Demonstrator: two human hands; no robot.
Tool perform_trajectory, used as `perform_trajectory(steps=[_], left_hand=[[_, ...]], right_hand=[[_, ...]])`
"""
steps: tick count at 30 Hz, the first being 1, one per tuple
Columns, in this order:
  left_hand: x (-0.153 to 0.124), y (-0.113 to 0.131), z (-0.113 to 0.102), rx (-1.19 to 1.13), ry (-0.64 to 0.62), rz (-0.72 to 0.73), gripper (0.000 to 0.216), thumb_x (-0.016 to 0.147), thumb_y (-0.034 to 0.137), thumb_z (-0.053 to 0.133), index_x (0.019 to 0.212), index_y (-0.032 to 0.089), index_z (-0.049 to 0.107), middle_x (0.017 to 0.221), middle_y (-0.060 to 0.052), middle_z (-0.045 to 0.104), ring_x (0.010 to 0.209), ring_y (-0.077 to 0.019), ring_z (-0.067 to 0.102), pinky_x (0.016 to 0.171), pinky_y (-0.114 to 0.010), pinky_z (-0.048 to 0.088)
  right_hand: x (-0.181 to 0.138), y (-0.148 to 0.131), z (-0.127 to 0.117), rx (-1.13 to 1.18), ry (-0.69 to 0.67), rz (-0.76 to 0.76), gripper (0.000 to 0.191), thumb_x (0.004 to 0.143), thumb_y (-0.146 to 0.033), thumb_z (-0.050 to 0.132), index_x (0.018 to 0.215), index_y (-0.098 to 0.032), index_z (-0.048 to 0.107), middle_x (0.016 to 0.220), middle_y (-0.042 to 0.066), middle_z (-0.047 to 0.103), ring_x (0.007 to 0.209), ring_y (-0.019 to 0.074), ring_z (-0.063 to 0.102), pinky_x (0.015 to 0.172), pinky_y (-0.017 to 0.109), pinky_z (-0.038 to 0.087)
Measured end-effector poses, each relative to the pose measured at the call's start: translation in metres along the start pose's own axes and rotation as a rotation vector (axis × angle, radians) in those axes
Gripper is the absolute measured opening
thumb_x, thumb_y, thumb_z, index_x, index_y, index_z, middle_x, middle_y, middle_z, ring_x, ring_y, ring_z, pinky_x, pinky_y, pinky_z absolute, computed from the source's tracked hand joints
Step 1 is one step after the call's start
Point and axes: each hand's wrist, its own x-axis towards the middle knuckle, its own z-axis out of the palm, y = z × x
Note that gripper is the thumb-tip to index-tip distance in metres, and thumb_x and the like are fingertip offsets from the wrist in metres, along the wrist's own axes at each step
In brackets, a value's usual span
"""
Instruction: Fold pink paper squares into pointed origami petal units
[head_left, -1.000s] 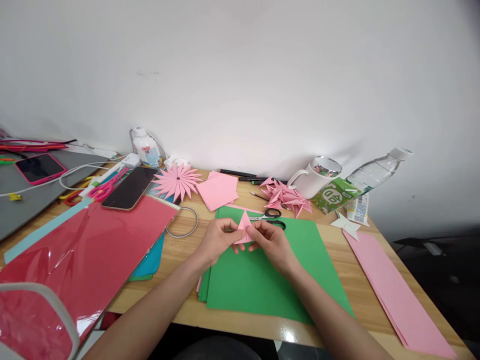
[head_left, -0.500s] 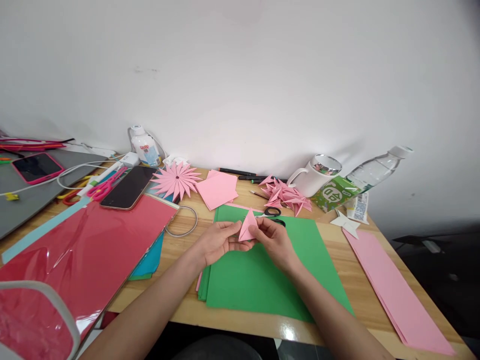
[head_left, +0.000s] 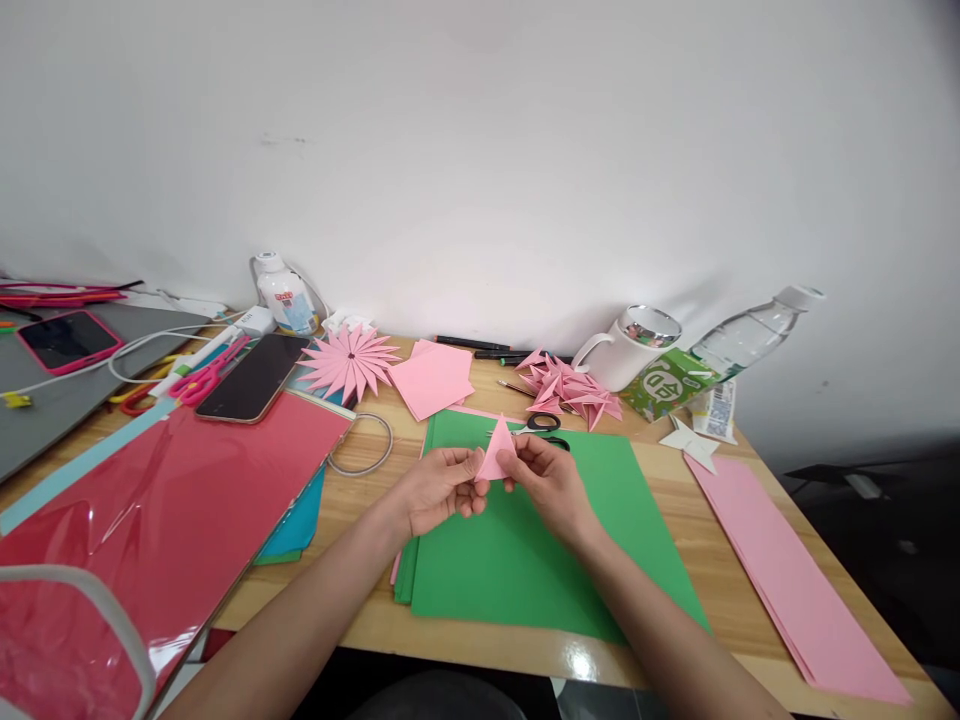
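A small folded pink paper triangle (head_left: 498, 452) points upward between my two hands. My left hand (head_left: 442, 488) pinches its lower left corner with thumb and fingers. On the other side, my right hand (head_left: 547, 482) is closed on the right edge, thumb across the front. Both hands are above a stack of green paper (head_left: 517, 570). Just behind the triangle lie black-handled scissors (head_left: 541, 424), partly hidden by it and my right hand. Farther back are a pile of folded pink pieces (head_left: 570, 388), square pink sheets (head_left: 431, 380) and a pink pointed paper wheel (head_left: 351, 358).
Left are a red plastic-covered pack (head_left: 172, 510), a dark phone (head_left: 253, 378), pink scissors (head_left: 210, 375) and a metal ring (head_left: 361, 470). Right are a white mug (head_left: 626, 350), a green box (head_left: 667, 385), a tilted water bottle (head_left: 754, 335) and long pink strips (head_left: 795, 580).
My left fingers have curled in and shifted from beneath the triangle to its lower left corner. My right hand keeps its hold. The view has shifted slightly.
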Motion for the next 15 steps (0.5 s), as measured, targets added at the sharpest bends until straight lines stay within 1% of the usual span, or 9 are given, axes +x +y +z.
perform_trajectory(steps=[4,8,11,15], left_hand=[[-0.0006,-0.0016,0.0047,0.06,0.031,0.075,0.036,0.068,0.043,0.07,0.063,0.011,0.055,0.051,0.002,0.053,0.038,-0.005,0.05,0.033,-0.015,0.029],[-0.0003,-0.003,0.0073,0.083,0.08,0.087,0.04,0.063,0.045,0.073,0.06,0.013,0.049,0.05,0.004,0.051,0.036,-0.0041,0.047,0.032,-0.015,0.026],[0.0,-0.0048,0.0081,0.131,0.112,0.122,0.041,0.064,0.045,0.072,0.058,0.013,0.047,0.049,0.004,0.051,0.035,-0.0041,0.047,0.031,-0.015,0.026],[0.0006,-0.0071,0.0099,0.189,0.123,0.186,0.039,0.065,0.043,0.071,0.057,0.014,0.045,0.047,0.003,0.053,0.034,-0.0054,0.047,0.032,-0.016,0.027]], right_hand=[[-0.0009,0.0008,0.0012,-0.001,0.036,-0.011,0.035,0.066,-0.048,0.069,0.07,-0.016,0.056,0.061,-0.001,0.055,0.047,0.0084,0.048,0.046,0.022,0.041],[-0.0016,0.0021,0.0026,-0.021,0.063,-0.032,0.035,0.067,-0.049,0.068,0.07,-0.017,0.056,0.061,-0.001,0.055,0.047,0.0094,0.049,0.046,0.023,0.042],[-0.0017,0.0029,0.0032,-0.017,0.075,-0.033,0.034,0.067,-0.048,0.069,0.068,-0.017,0.055,0.059,-0.001,0.054,0.047,0.0094,0.049,0.046,0.023,0.042],[-0.0022,0.0029,0.0042,0.03,0.076,-0.039,0.03,0.069,-0.044,0.068,0.067,-0.016,0.057,0.059,-0.001,0.056,0.047,0.0093,0.05,0.047,0.024,0.045]])
